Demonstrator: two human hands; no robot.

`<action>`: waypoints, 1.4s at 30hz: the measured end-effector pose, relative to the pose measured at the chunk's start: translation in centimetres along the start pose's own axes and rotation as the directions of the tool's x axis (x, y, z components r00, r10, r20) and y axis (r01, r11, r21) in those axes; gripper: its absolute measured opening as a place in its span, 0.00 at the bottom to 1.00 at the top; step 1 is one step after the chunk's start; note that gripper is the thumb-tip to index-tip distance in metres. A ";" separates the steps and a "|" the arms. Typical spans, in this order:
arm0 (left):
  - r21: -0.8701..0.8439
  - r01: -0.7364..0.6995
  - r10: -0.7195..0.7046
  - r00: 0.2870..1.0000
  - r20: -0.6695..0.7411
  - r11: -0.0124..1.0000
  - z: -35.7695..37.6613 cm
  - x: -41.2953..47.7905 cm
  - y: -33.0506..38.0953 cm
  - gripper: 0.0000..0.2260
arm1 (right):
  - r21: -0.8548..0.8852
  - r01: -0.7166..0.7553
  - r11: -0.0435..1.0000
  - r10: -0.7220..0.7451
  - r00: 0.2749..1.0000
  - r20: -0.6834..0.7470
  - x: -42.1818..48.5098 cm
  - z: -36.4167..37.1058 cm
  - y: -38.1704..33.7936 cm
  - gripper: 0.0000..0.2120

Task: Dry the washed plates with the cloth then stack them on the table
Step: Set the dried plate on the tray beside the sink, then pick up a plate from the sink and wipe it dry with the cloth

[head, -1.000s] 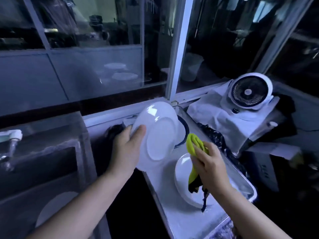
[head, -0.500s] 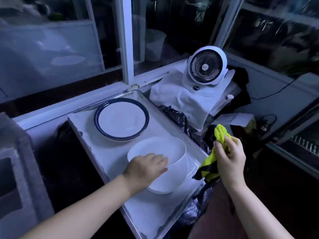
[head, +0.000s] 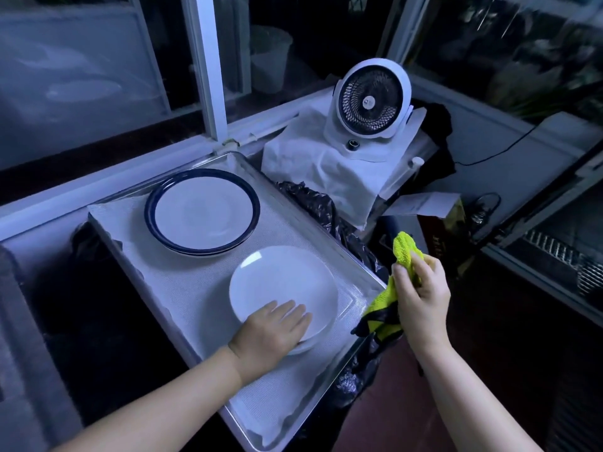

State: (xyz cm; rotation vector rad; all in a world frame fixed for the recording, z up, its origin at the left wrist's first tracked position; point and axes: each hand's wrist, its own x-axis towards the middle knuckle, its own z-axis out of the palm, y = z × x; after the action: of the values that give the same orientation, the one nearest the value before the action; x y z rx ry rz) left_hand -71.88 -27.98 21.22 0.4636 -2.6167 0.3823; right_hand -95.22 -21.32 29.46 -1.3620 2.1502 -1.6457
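Hands first, from the head view: the left hand lies with straight fingers flat on the near rim of the top white plate, pressing rather than gripping. Whether the thumb hooks under the rim I cannot tell. The right hand is curled round a yellow-green cloth, which bunches above the fist and hangs below it. It is held in the air just off the tray's right edge, apart from any plate.

The white plate sits face up on at least one other white plate, whose rim shows beneath it, near the near right corner of the lined tray. A stack of blue-rimmed plates stands toward the far edge, apart from the white ones. Beyond the far right corner a small fan stands on a draped white sheet.

By the look of it, a dried plate is being settled onto its stack. The next move calls for lifting the left hand off without shifting the pile, then fetching another washed plate. None shows here, so the person would have to turn elsewhere for it, with the cloth ready in the right hand.
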 end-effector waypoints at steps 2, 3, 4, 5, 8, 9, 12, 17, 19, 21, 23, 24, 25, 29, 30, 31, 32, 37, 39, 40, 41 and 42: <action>-0.027 -0.012 0.013 0.999 0.035 1.000 0.3 0.0 0.4 0.09 | -0.013 -0.006 1.000 0.007 1.000 0.015 -0.1 0.2 0.1 0.09; -0.039 -0.004 0.006 0.997 0.070 0.999 0.2 0.1 0.5 0.12 | -0.025 -0.010 1.000 0.011 1.000 0.024 -0.1 0.3 0.2 0.08; -0.057 0.009 -0.002 0.993 0.122 0.998 0.1 0.2 0.7 0.19 | -0.037 -0.013 0.999 0.014 0.999 0.032 -0.1 0.5 0.2 0.07; -0.090 0.031 -0.016 0.985 0.172 0.995 0.0 0.2 0.9 0.24 | -0.047 -0.013 0.999 0.015 0.999 0.039 -0.2 0.6 0.2 0.06; -0.112 0.075 -0.046 0.970 0.240 0.991 -0.6 0.4 1.4 0.28 | -0.060 -0.009 0.998 0.012 0.998 0.060 -0.4 1.0 -0.2 0.06; -0.115 0.076 -0.046 0.967 0.250 0.990 -0.7 0.4 1.5 0.28 | -0.064 0.001 0.998 0.003 0.998 0.066 -0.5 1.2 -0.4 0.06; -0.107 0.096 -0.066 0.964 0.256 0.990 -0.6 0.3 1.8 0.24 | -0.082 0.037 0.996 -0.031 0.996 0.079 -0.8 1.7 -1.2 0.06; -0.139 0.166 -0.133 0.967 0.217 0.976 -1.4 0.2 1.7 0.21 | -0.090 0.101 0.991 -0.089 0.988 0.130 -1.3 2.6 -3.0 0.09; -0.141 0.246 -0.223 0.961 0.161 0.959 -2.6 -0.7 1.3 0.21 | -0.075 0.119 0.990 -0.106 0.981 0.164 -1.6 3.4 -4.0 0.09; -0.161 0.373 -0.364 0.928 0.081 0.914 -4.2 -2.3 0.7 0.16 | -0.041 0.132 0.990 -0.120 0.970 0.211 -2.1 4.7 -5.3 0.10; -0.168 0.518 -0.518 0.854 0.049 0.839 -6.4 -4.7 -0.3 0.15 | -0.003 0.135 0.991 -0.129 0.958 0.258 -2.8 6.5 -7.1 0.09; -0.158 0.584 -0.587 0.809 0.035 0.796 -7.6 -6.2 -1.0 0.16 | 0.019 0.140 0.990 -0.140 0.950 0.278 -3.3 7.7 -8.2 0.08; -0.140 0.650 -0.654 0.756 0.025 0.747 -8.9 -8.1 -1.7 0.15 | 0.047 0.152 0.987 -0.159 0.940 0.301 -3.9 9.0 -9.5 0.07; -0.028 0.879 -0.879 0.477 -0.010 0.477 -14.2 -17.9 -4.0 0.10 | 0.159 0.213 0.964 -0.263 0.847 0.463 -7.9 15.4 -15.4 0.11; -0.006 0.923 -0.923 0.384 -0.001 0.384 -15.3 -20.7 -4.3 0.12 | 0.184 0.222 0.958 -0.286 0.812 0.509 -9.3 17.1 -16.9 0.11; 0.019 0.955 -0.956 0.294 0.012 0.295 -16.3 -23.7 -4.5 0.14 | 0.207 0.232 0.951 -0.309 0.780 0.545 -10.9 18.8 -18.4 0.11; 0.048 0.975 -0.976 0.216 0.035 0.218 -17.1 -26.7 -4.6 0.14 | 0.231 0.247 0.941 -0.337 0.750 0.570 -12.6 20.5 -19.9 0.11; 0.101 0.971 -0.956 -0.233 0.180 -0.218 -19.3 -41.8 -4.8 0.11 | 0.330 0.226 0.916 -0.397 0.622 0.676 -22.2 28.7 -25.9 0.12; 0.126 0.930 -0.906 -0.365 0.213 -0.345 -18.8 -47.1 -4.8 0.10 | 0.343 0.188 0.920 -0.386 0.575 0.721 -25.9 31.6 -27.1 0.14; 0.137 0.916 -0.884 -0.399 0.243 -0.376 -18.5 -49.3 -4.9 0.08 | 0.339 0.169 0.926 -0.373 0.556 0.743 -27.6 33.0 -27.4 0.14; 0.130 0.908 -0.865 -0.419 0.277 -0.398 -18.0 -51.1 -5.0 0.06 | 0.323 0.148 0.935 -0.350 0.543 0.764 -29.2 34.3 -27.5 0.13; 0.108 0.902 -0.847 -0.430 0.311 -0.419 -17.5 -52.6 -5.3 0.06 | 0.303 0.131 0.944 -0.324 0.537 0.779 -30.7 35.6 -27.5 0.13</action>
State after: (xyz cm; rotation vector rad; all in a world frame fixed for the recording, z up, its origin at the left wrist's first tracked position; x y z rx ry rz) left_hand -18.89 -13.34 12.16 2.5462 -1.1635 -0.6923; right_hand -41.15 -25.74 24.93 -1.8851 1.2307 -0.8930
